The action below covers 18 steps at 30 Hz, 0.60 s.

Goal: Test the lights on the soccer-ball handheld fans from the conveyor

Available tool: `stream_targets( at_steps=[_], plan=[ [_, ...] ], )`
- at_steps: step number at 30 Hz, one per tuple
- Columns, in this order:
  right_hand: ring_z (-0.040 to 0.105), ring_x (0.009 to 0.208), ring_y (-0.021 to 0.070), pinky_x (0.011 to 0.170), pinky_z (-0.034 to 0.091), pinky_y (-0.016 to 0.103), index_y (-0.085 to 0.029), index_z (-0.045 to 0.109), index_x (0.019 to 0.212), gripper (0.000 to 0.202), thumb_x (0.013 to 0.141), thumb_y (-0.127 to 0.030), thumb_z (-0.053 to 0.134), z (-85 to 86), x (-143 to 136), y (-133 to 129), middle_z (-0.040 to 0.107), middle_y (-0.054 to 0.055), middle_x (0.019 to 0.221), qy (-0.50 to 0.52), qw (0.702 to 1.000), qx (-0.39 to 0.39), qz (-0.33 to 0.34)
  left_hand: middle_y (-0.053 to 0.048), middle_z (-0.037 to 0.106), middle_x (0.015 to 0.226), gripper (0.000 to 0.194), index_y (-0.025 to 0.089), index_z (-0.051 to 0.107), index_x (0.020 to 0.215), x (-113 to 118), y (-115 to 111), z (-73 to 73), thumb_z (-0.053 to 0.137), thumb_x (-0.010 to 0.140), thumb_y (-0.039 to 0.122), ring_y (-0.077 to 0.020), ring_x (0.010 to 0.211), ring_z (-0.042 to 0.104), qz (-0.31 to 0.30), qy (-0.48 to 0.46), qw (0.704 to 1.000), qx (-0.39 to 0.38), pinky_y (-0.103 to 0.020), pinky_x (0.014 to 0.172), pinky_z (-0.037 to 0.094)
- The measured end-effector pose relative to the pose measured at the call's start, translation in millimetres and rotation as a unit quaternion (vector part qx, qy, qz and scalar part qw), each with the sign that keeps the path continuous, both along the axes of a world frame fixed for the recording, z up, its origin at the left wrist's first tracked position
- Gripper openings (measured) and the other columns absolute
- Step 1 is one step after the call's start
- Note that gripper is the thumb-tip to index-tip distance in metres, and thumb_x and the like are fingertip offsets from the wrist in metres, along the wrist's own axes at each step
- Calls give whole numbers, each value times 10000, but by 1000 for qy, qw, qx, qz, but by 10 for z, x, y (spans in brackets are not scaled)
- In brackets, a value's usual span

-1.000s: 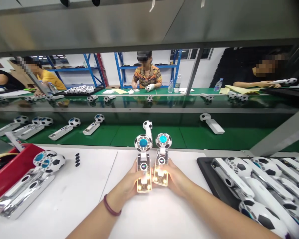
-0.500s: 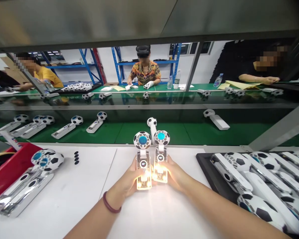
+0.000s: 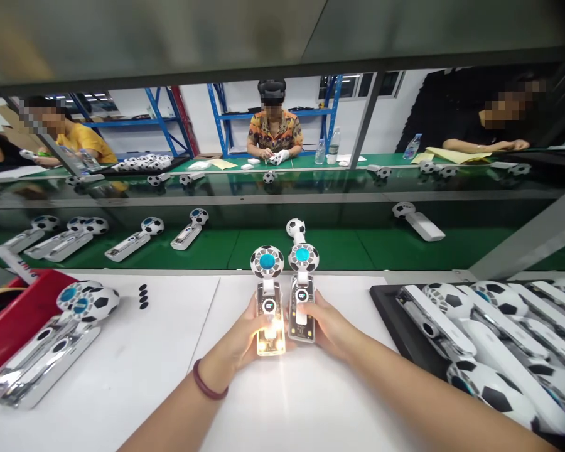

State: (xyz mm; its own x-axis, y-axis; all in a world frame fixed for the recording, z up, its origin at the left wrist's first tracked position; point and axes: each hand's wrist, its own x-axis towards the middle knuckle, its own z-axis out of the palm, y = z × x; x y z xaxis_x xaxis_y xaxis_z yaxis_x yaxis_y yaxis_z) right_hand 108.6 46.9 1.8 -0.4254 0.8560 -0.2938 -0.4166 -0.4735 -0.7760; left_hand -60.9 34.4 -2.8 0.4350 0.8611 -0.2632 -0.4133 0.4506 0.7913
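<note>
Here, the left hand point(image 3: 242, 339) and right hand point(image 3: 327, 324) each gripped a clear-handled, football-patterned handheld fan point(image 3: 269, 300) point(image 3: 302, 292) upright, side by side on the near white table point(image 3: 122, 383), evidently so both lit displays faced the wearer for comparison.

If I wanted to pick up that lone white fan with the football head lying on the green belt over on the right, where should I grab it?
Probably by its long flat handle, not the round head. The white football-patterned handheld fan lies flat on the green conveyor belt, handle pointing right and toward you, with bare belt around it. Come from above and pinch the handle's two long sides; the ball-shaped head would likely slip.
</note>
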Motion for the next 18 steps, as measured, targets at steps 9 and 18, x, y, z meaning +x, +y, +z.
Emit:
stream_targets(
  at_steps=[9, 18],
  plan=[
    [622, 717, 197, 657, 502, 393, -237, 346, 1045, 443, 692, -198, 612, 32, 13, -18, 622, 19, 839, -2, 1000, 0, 12, -61, 581, 963, 606, 256, 354, 1127, -12, 18, -8, 732, 653, 238, -234, 842, 603, -12, -46, 998, 30, -502, 772, 500],
    [618, 738, 213, 661, 506, 414, -233, 329, 1091, 552, 648, -197, 655, 61, 2, 1, 591, 21, 861, -16, 1000, 0, 6, -44, 578, 967, 576, 253, 356, 1105, -24, 14, -2, 707, 657, 171, -213, 848, 600, -15, -34, 999, 24, -497, 779, 498]
  ],
)
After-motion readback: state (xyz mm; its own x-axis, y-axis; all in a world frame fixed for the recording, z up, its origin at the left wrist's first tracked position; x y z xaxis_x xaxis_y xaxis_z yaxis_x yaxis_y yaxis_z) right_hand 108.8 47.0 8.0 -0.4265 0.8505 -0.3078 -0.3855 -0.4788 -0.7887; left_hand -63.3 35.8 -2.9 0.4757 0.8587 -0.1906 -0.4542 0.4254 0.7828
